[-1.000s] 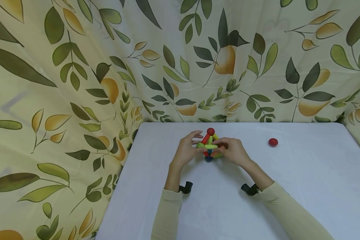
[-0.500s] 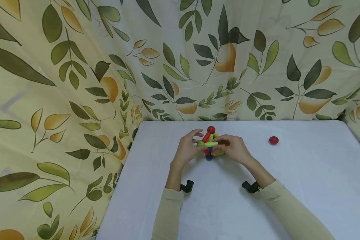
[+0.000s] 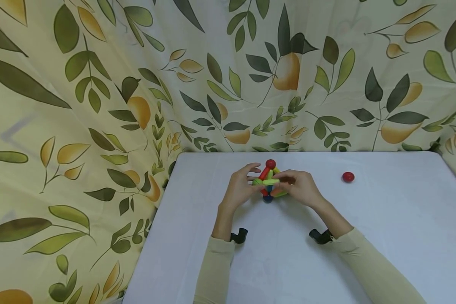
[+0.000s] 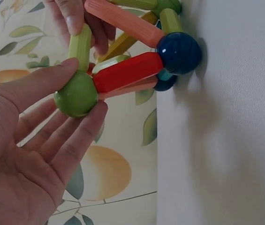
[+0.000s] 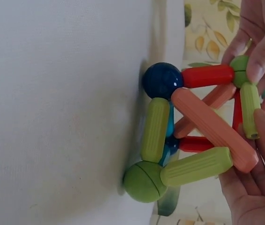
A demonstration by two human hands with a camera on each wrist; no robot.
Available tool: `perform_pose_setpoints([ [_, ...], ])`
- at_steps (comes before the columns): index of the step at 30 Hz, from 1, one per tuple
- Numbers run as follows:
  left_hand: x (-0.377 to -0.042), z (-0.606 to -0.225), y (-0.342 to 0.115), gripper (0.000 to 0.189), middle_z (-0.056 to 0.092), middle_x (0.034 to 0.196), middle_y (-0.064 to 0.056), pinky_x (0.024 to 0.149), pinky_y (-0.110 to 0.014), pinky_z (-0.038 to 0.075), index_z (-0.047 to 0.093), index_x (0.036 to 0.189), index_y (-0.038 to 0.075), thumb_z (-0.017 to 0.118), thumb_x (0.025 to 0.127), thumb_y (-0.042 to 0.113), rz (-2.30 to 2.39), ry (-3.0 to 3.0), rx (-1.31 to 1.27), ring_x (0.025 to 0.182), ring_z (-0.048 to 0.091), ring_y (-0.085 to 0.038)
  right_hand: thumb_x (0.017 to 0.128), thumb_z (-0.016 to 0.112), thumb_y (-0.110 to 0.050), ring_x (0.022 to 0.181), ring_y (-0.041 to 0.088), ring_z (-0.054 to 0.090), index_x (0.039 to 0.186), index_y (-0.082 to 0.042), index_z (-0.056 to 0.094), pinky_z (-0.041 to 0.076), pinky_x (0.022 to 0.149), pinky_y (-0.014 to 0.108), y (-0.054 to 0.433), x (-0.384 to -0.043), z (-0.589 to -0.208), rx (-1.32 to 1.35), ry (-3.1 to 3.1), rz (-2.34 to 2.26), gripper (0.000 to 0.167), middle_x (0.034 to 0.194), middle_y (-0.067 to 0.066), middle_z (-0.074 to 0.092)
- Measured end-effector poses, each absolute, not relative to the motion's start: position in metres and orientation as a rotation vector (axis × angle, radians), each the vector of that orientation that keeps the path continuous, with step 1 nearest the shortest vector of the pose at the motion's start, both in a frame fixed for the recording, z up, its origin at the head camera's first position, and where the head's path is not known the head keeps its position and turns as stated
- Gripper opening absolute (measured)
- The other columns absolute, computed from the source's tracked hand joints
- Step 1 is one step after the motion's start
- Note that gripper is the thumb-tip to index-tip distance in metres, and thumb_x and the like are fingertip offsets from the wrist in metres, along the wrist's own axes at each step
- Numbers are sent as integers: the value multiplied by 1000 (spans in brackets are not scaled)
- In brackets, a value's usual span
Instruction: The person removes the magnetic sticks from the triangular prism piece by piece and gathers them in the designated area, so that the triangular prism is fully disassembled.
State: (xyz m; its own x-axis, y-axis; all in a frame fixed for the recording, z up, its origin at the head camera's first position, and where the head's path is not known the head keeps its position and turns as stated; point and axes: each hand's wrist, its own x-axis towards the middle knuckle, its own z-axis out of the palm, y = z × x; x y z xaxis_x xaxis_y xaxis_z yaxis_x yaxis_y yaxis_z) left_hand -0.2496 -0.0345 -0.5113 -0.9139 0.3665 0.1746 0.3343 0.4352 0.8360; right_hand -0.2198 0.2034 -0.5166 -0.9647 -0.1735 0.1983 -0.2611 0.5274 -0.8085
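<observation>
Left hand (image 3: 240,188), toy (image 3: 269,188) and right hand (image 3: 303,188) show a tiny bit further right in the head view than a second ago. The left hand pinches the toy's green ball (image 4: 76,96). The toy stands on the tabletop (image 3: 289,261), just below the middle of the frame. The right hand pinches a green stick (image 4: 80,47). A loose red ball (image 3: 348,177) lies well to the right.

a white-covered table (image 3: 403,232) bears a ball-and-stick structure (image 3: 270,182) and, apart, a red ball (image 3: 348,177).
</observation>
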Motion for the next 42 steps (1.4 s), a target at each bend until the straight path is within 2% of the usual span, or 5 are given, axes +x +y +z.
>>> perform_pose_setpoints([
  [7, -251, -511, -46, 69, 71, 127, 1, 87, -33, 61, 61, 143, 25, 92, 82, 19, 1481, 2722, 532, 97, 75, -19, 96, 77, -13, 102, 23, 75, 119, -8, 77, 57, 78, 14, 238, -218, -508, 196, -2586, 1507, 23, 117, 15, 76],
  [12, -252, -510, -47, 71, 71, 128, 1, 84, -31, 61, 61, 144, 22, 92, 81, 15, 1500, 2711, 561, 98, 74, -20, 96, 78, -15, 98, 7, 73, 120, -8, 76, 56, 78, 13, 252, -217, -503, 170, -2572, 1524, 26, 118, 15, 75],
  [20, -248, -506, -42, 65, 71, 127, 1, 84, -30, 61, 63, 141, 19, 91, 82, 15, 1460, 2716, 535, 105, 73, -23, 95, 79, -16, 104, 33, 74, 120, -10, 77, 55, 75, 11, 260, -207, -504, 179, -2607, 1437, 25, 117, 14, 76],
  [28, -245, -503, -42, 63, 77, 110, 3, 98, -39, 57, 63, 140, 14, 91, 84, 20, 1398, 2759, 550, 109, 72, -19, 93, 81, -14, 89, -4, 68, 117, -10, 78, 54, 70, 12, 287, -192, -503, 128, -2608, 1347, 25, 112, 15, 77],
  [42, -244, -503, -42, 60, 77, 107, 3, 98, -39, 57, 66, 136, 15, 92, 83, 23, 1366, 2784, 541, 108, 72, -20, 91, 83, -13, 83, -16, 62, 116, -7, 78, 53, 66, 11, 341, -169, -506, -24, -2653, 1237, 27, 114, 19, 75],
])
